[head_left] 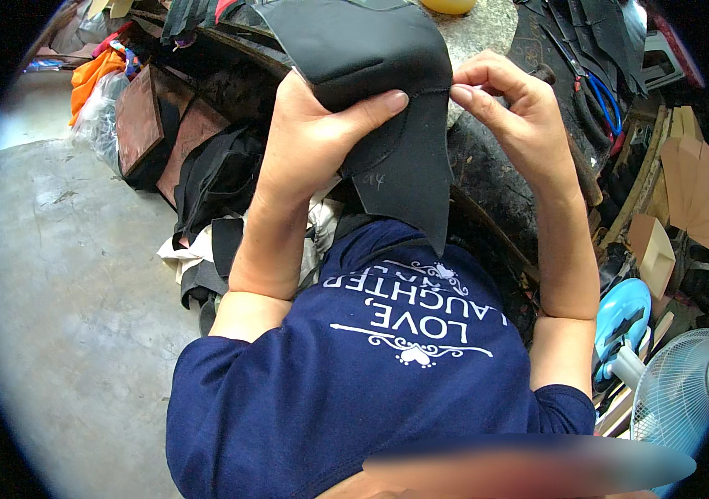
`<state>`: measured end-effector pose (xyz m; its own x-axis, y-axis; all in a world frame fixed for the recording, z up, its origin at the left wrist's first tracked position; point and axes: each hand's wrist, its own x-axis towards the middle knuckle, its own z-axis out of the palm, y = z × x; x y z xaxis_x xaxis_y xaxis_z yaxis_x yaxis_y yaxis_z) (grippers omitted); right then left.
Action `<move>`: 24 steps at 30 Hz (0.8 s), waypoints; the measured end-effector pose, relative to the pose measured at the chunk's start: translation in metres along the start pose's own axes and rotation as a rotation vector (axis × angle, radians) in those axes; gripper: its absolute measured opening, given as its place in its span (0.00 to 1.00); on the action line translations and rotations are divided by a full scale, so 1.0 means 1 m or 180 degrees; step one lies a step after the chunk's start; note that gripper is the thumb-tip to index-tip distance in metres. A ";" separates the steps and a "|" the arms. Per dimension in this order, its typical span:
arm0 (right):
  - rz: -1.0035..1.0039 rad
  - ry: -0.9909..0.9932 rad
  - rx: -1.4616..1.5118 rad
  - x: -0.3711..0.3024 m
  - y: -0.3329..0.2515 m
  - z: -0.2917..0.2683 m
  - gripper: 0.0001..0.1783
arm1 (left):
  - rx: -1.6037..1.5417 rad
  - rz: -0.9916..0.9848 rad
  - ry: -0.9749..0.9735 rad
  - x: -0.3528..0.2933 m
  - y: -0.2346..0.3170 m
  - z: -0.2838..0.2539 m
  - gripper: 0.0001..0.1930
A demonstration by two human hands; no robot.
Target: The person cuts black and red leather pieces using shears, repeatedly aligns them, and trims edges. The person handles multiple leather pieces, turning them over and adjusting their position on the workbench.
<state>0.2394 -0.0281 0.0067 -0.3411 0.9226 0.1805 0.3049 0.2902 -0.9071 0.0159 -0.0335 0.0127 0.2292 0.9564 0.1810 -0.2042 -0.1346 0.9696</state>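
Observation:
A black leather shoe upper (371, 54), or a piece much like one, is held up over the workbench. My left hand (313, 137) grips it from the left, thumb pressed on its face and the other fingers hidden behind. Below the thumb hangs a matte black flap that narrows to a point, with a small pale handwritten mark. My right hand (512, 116) is at the right edge of the piece, thumb and forefinger pinched together against its seam. Whatever lies between those fingertips is too small to make out.
Blue-handled scissors (604, 104) lie on the dark bench (496, 150) at right, near black leather offcuts (591, 33). A fan (679, 382) stands at lower right below tan cut pieces (691, 187). Brown boards (142, 125) and black cloth (213, 179) are at left, beside the concrete floor (80, 316).

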 end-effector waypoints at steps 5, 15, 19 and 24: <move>0.0286 -0.0052 0.1857 0.001 0.007 0.008 0.11 | -0.0571 -0.0134 -0.0020 0.002 -0.009 -0.004 0.16; 0.1093 -0.0409 0.3453 -0.003 0.011 0.029 0.21 | -0.1271 -0.0081 -0.0079 0.007 -0.035 0.006 0.18; 0.1541 -0.0895 0.4069 -0.010 0.019 0.034 0.22 | -0.1198 -0.0085 -0.0239 0.011 -0.032 0.005 0.17; 0.1554 -0.0824 0.3725 -0.008 0.014 0.039 0.20 | -0.1550 -0.0037 -0.0236 0.016 -0.030 0.005 0.17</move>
<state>0.2112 -0.0413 -0.0223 -0.6170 0.7554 -0.2207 -0.4640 -0.5757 -0.6733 0.0304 -0.0152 -0.0127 0.2976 0.9338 0.1989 -0.6184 0.0298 0.7853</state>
